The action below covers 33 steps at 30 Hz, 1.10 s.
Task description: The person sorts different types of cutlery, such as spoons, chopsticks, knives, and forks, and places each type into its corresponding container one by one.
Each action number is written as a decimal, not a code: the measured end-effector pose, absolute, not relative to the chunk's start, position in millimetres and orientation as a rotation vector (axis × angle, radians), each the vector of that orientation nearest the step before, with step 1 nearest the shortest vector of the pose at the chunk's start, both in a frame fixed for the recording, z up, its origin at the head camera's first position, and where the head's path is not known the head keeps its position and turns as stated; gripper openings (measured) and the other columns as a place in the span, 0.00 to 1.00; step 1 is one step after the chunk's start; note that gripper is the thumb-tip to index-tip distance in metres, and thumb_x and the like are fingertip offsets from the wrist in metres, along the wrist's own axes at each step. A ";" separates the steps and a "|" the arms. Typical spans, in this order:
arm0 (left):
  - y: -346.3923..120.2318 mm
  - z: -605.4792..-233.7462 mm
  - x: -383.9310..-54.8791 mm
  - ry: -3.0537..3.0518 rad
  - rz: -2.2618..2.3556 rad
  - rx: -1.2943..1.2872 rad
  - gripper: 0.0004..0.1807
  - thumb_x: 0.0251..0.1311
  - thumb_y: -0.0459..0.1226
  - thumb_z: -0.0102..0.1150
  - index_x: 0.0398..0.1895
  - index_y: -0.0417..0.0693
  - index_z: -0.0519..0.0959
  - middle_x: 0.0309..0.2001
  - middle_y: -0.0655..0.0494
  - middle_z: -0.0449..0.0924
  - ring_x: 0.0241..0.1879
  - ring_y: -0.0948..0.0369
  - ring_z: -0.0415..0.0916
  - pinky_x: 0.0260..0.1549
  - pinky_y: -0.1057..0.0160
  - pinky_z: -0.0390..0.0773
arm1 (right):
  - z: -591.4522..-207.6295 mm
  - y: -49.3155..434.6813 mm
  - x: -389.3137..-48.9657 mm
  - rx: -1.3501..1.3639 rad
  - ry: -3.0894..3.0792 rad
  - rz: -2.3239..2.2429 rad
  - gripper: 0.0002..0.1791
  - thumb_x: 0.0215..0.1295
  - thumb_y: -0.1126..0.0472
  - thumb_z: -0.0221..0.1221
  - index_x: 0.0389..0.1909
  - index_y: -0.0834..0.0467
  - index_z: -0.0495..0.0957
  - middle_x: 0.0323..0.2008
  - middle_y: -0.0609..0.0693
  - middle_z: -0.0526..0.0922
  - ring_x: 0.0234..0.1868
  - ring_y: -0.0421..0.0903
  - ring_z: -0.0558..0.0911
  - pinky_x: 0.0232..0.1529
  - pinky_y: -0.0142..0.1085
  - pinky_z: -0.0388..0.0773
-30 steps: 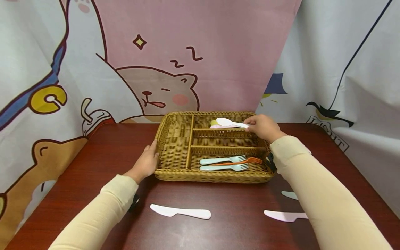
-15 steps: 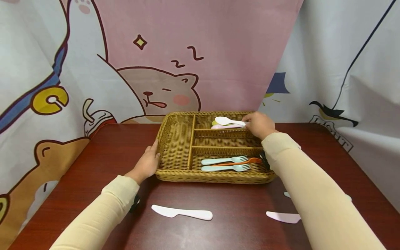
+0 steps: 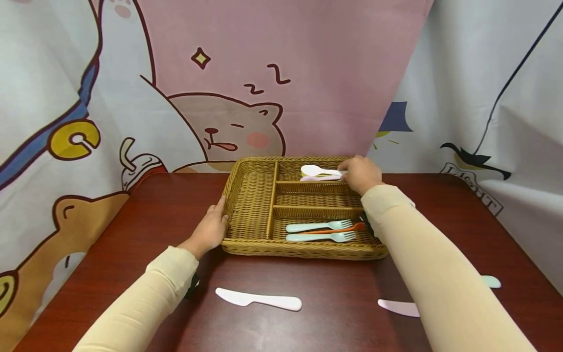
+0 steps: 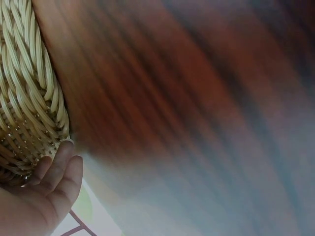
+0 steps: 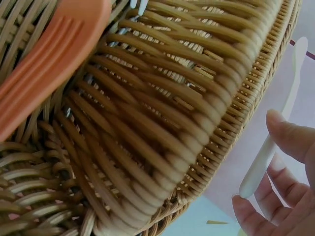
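My right hand [image 3: 363, 175] pinches the handle end of a white spoon [image 3: 313, 170] over the back compartment of a wicker cutlery tray [image 3: 303, 250]. In the right wrist view, thumb and fingers meet round the spoon's handle [image 5: 261, 164]. Just under it lie a pink spoon [image 3: 313, 179] and a yellow spoon, mostly covered. At the tray's left side my left hand [image 3: 208, 230] rests, its fairly straight fingers [image 4: 64, 172] against the woven wall. In the front compartment are two pale blue forks [image 3: 314, 226] and an orange fork [image 5: 59, 54] between them.
A white knife [image 3: 259, 299] lies on the dark red table [image 3: 145, 210] in front of the tray. Further right are a pink knife [image 3: 398, 307] and a pale green handle [image 3: 491, 281], both partly hidden by the right sleeve. A printed curtain [image 3: 334, 88] hangs behind the table.
My right hand has moved slightly left and lower with the white spoon, bringing it closer over the other spoons. My left hand stays at the tray's side.
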<state>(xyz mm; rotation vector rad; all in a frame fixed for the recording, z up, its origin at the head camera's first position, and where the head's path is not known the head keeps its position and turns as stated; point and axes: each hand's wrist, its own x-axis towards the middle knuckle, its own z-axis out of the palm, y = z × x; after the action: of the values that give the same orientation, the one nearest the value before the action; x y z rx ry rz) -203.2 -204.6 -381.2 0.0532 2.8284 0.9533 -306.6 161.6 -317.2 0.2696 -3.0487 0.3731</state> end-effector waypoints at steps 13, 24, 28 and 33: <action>-201.9 -381.9 -204.3 2.864 0.933 0.050 0.33 0.76 0.36 0.34 0.78 0.44 0.35 0.70 0.33 0.49 0.67 0.41 0.57 0.63 0.42 0.60 | -317.0 156.4 -306.3 0.310 -3.080 0.318 0.17 0.65 0.60 0.62 0.55 0.56 0.81 0.54 0.64 0.78 0.55 0.65 0.74 0.51 0.58 0.73; -203.5 -383.3 -204.4 2.877 0.926 0.061 0.33 0.76 0.35 0.34 0.78 0.43 0.36 0.70 0.31 0.50 0.67 0.40 0.58 0.63 0.42 0.59 | -321.9 154.8 -308.3 0.315 -3.082 0.298 0.16 0.65 0.60 0.61 0.53 0.56 0.82 0.55 0.62 0.78 0.56 0.63 0.74 0.53 0.57 0.72; -203.5 -383.3 -204.2 2.875 0.927 0.057 0.33 0.76 0.35 0.34 0.78 0.43 0.36 0.70 0.31 0.49 0.67 0.40 0.57 0.64 0.42 0.59 | -322.2 154.5 -309.0 0.312 -3.104 0.274 0.16 0.66 0.60 0.61 0.53 0.55 0.82 0.54 0.62 0.78 0.55 0.63 0.75 0.50 0.56 0.74; -203.7 -383.3 -203.8 2.867 0.929 0.055 0.33 0.76 0.35 0.33 0.78 0.44 0.35 0.70 0.32 0.49 0.67 0.40 0.57 0.63 0.42 0.60 | -323.1 155.3 -309.8 0.317 -3.117 0.254 0.15 0.66 0.60 0.61 0.53 0.55 0.82 0.53 0.62 0.79 0.53 0.62 0.77 0.46 0.55 0.76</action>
<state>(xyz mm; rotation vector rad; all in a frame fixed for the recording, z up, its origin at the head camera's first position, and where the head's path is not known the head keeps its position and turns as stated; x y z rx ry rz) -203.8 -203.7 -383.3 0.0553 2.8666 0.9287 -309.8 155.3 -323.1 0.3166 -3.1166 0.2537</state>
